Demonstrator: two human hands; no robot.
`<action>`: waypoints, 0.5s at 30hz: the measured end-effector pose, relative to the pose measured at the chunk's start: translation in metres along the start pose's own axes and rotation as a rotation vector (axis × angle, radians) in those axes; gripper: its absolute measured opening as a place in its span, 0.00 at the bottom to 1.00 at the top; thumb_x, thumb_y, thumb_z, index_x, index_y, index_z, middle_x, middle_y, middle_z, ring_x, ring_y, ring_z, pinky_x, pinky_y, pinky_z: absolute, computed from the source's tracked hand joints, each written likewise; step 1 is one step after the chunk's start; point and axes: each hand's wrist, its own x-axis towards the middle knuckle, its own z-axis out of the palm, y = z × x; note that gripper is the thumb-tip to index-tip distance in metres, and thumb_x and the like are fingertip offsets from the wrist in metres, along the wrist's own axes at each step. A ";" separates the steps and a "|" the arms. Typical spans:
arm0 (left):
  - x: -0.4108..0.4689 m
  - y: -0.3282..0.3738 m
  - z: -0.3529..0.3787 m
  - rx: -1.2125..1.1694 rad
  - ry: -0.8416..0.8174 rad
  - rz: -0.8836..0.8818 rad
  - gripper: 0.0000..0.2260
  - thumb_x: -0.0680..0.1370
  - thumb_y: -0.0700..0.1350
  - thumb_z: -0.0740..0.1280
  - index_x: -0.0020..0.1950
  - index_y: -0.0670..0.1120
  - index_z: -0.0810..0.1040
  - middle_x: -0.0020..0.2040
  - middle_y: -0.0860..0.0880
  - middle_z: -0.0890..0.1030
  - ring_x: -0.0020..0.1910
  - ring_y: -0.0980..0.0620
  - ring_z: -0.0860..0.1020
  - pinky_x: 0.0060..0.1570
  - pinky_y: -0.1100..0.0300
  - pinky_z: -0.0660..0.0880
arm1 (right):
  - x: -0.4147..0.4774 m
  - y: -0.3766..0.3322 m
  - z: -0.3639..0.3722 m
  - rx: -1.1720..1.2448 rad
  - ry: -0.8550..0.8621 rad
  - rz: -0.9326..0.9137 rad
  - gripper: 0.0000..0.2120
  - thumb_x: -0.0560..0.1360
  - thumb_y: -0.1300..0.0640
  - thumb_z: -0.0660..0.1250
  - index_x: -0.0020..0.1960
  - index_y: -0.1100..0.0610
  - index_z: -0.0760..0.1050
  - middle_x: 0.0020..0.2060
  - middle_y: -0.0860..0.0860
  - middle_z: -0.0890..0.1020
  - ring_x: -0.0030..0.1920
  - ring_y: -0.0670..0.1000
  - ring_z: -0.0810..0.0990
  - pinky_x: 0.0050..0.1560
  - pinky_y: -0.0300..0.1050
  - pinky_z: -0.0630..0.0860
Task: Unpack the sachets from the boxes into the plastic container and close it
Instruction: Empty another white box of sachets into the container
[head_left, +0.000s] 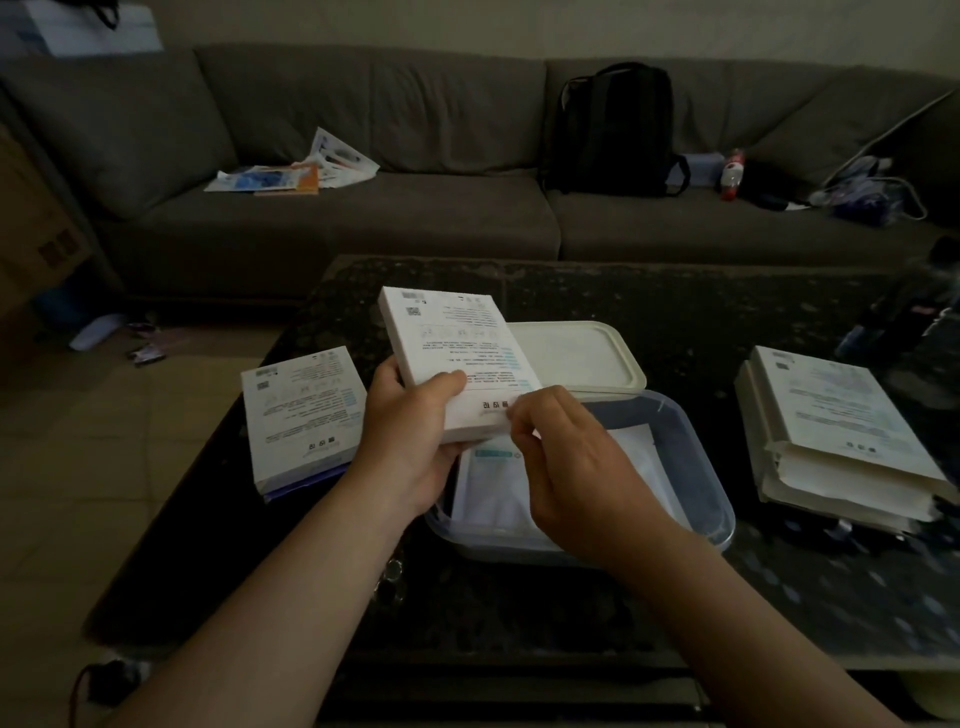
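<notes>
Head view: left hand (415, 431) clasps a light, stiff cardboard box (457, 364) above the plastic container (696, 441) at the table's (519, 597) near edge; right hand (566, 457) fingertips pinch its end flap, probably the best hold.

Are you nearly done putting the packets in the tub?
Partly. Some sachets already lie in the plastic container. The left hand holds a box over it while the right hand works its end. Another box waits, and the lid is still off.
</notes>
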 end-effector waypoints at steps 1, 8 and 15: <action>0.000 0.000 0.000 -0.022 0.007 -0.012 0.22 0.81 0.35 0.68 0.73 0.50 0.72 0.60 0.46 0.85 0.55 0.44 0.86 0.46 0.45 0.86 | -0.001 -0.001 0.000 -0.011 -0.009 -0.001 0.05 0.80 0.59 0.64 0.53 0.53 0.68 0.62 0.53 0.75 0.62 0.53 0.74 0.56 0.41 0.77; 0.003 -0.003 0.000 -0.094 0.022 -0.060 0.22 0.81 0.36 0.68 0.73 0.49 0.72 0.63 0.43 0.84 0.58 0.39 0.85 0.48 0.41 0.85 | -0.004 -0.003 -0.007 0.010 -0.061 0.009 0.08 0.81 0.59 0.62 0.54 0.50 0.65 0.68 0.52 0.73 0.67 0.53 0.72 0.59 0.39 0.74; 0.004 -0.003 0.003 -0.142 0.018 -0.097 0.21 0.81 0.35 0.67 0.73 0.48 0.73 0.62 0.42 0.84 0.58 0.39 0.84 0.36 0.48 0.85 | -0.006 -0.002 -0.010 0.038 -0.066 -0.011 0.06 0.81 0.56 0.60 0.57 0.51 0.65 0.69 0.52 0.72 0.69 0.53 0.70 0.58 0.37 0.75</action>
